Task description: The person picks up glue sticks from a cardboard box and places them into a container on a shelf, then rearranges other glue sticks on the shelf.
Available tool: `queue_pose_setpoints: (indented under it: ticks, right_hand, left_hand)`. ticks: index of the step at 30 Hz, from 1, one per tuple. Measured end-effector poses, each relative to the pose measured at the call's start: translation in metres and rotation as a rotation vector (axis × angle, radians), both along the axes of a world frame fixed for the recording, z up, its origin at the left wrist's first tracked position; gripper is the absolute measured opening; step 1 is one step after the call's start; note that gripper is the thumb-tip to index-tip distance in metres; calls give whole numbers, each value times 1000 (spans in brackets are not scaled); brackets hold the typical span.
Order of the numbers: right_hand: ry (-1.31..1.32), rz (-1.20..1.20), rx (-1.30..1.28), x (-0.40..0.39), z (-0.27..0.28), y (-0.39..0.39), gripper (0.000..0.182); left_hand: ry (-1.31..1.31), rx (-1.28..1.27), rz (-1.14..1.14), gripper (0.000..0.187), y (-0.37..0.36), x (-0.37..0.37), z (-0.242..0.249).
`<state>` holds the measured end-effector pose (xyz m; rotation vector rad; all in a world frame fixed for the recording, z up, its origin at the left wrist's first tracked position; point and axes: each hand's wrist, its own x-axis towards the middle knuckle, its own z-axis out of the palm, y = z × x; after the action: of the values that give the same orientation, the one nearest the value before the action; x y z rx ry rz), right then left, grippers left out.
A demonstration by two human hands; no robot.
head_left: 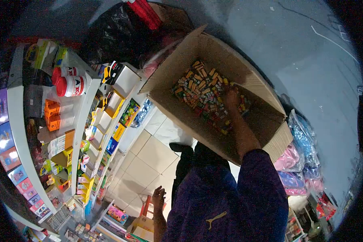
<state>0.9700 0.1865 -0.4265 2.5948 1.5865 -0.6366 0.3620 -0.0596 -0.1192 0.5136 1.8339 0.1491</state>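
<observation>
A large open cardboard box (266, 101) stands in front of me, its flaps spread. Inside, a heap of small colourful packets (201, 86), many with orange or yellow ends, covers part of the bottom. My right hand (230, 99) reaches down into the box and touches the heap; its fingers are dark and partly hidden among the packets, so their grip does not show. Low on the other side, my left hand (158, 197) hangs beside my body, away from the box. Its fingers are loosely bent and apart, with nothing in them.
Shelves of packaged goods (109, 117) run along the left, with red-lidded white tubs (73, 86) on one. A black plastic bag (113, 34) lies beyond the box. Bagged pink and blue goods (296, 157) are at the right, by a grey wall (310, 60). Below is tiled floor (149, 155).
</observation>
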Motion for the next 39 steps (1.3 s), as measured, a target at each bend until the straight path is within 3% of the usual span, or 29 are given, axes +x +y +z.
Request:
queue_pose_setpoints:
  ticks: [12, 21, 23, 24, 25, 26, 29, 32, 35, 38, 39]
  right_hand:
    - [461, -27, -83, 70, -11, -6, 60]
    - [537, -21, -11, 52, -88, -12, 70]
    - [720, -59, 92, 53, -143, -20, 72]
    - [1126, -267, 317, 52, -172, -22, 73]
    - [629, -18, 98, 46, -191, -20, 73]
    - [331, 24, -55, 31, -130, -5, 71]
    - [-56, -26, -150, -15, -20, 17, 66]
    - [-192, -58, -176, -37, 28, 28, 60]
    - [-76, 1, -254, -31, 32, 27, 56]
    - [-91, 28, 10, -25, 23, 9, 53]
    - [97, -27, 172, -23, 17, 5, 53]
  left_hand:
    - [6, -20, -20, 49, -5, 11, 0]
    - [-17, 9, 33, 45, 4, 20, -1]
    - [-12, 10, 22, 45, 6, 24, 2]
    - [-9, 9, 16, 45, 5, 25, 3]
    - [-3, 3, 12, 45, 3, 26, 1]
    - [2, -3, 7, 45, 0, 25, -2]
    - [3, -13, 16, 45, -7, 29, -3]
    - [6, -13, 53, 45, -11, 35, 2]
    - [13, -13, 72, 45, -16, 33, 5]
    - [-2, -5, 61, 45, -19, 26, 3]
    - [-1, -9, 55, 45, -18, 25, 2]
